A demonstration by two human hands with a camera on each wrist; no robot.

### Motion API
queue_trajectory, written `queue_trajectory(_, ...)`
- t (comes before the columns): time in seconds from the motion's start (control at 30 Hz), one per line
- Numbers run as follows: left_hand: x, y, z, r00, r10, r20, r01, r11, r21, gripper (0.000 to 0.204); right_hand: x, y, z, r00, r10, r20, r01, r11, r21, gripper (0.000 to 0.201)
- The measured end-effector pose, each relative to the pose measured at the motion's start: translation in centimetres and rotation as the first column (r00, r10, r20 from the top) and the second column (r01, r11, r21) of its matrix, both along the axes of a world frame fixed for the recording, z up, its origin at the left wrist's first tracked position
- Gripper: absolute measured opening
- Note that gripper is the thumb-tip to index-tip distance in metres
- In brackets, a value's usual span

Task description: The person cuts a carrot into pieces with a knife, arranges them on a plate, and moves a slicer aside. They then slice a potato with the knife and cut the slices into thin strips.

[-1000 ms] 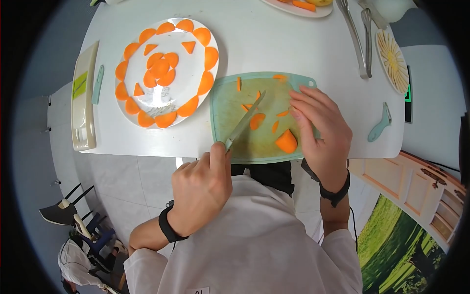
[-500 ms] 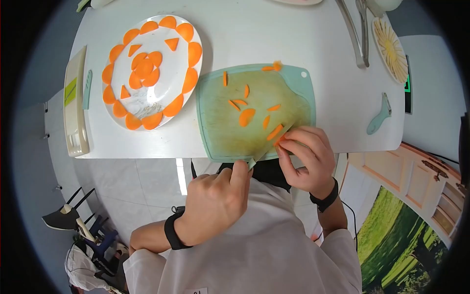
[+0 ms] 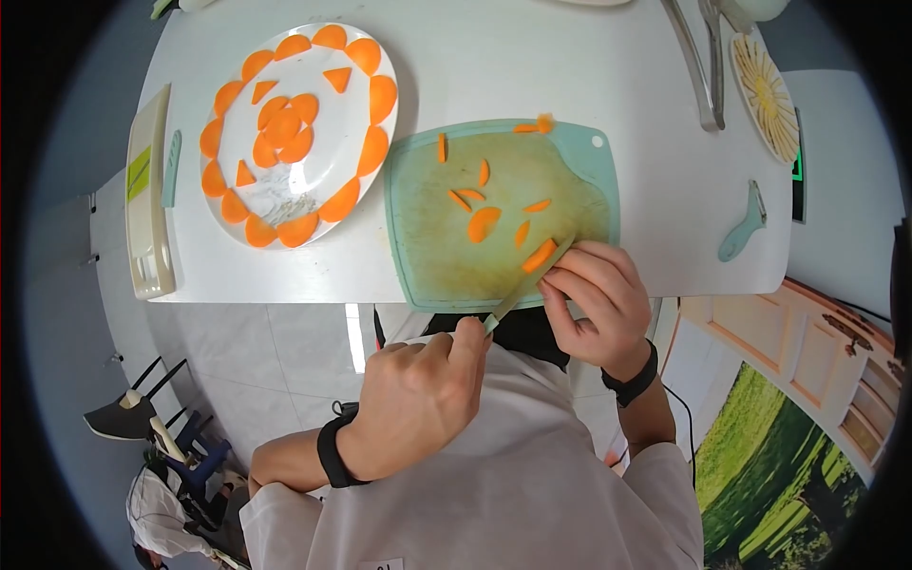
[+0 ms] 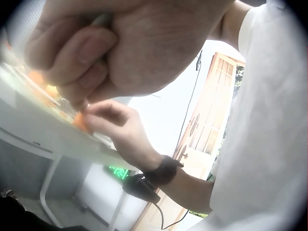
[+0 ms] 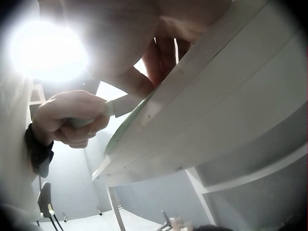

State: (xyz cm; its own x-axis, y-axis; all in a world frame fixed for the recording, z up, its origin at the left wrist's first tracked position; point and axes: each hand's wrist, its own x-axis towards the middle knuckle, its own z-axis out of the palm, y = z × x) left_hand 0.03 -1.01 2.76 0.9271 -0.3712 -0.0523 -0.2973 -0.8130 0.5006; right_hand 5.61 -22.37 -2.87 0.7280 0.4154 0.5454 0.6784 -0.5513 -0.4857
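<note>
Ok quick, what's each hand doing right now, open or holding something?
Left hand: closed, holding the knife by its handle.
Right hand: fingers curled, holding a carrot piece at the cutting board.

Knife (image 3: 522, 289): pale-green handle gripped in your left hand (image 3: 410, 404), blade slanting away over the board (image 3: 446, 266)
Carrot chunk (image 4: 83, 123): orange, pinched in your right hand (image 3: 598, 302), partly hidden
Carrot slice (image 3: 540, 256): orange, lying just beside your blade
</note>
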Motion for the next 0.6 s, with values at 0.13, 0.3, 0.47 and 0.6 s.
queue_trajectory(0.13,0.00,0.03,0.15,1.000,-0.002,-0.009,0.002,1.000,0.008,0.019,-0.04,-0.06,-0.11,1.000,0.001,0.005,-0.001,1.000,0.006,0.025)
queue_trajectory(0.3,-0.07,0.12,0.09,1.000,-0.007,-0.023,0.007,1.000,0.000,0.020,0.00,-0.05,-0.07,1.000,0.001,0.006,-0.001,1.000,0.010,0.025)
queue_trajectory(0.47,-0.25,0.19,0.26,1.000,-0.016,-0.008,0.016,1.000,0.023,0.020,-0.01,0.00,-0.11,1.000,-0.002,0.010,0.002,1.000,0.014,0.025)
queue_trajectory(0.6,-0.37,0.20,0.71,0.999,-0.008,-0.053,0.007,1.000,-0.003,0.018,0.00,0.07,-0.04,1.000,-0.005,0.010,0.005,1.000,0.011,0.025)
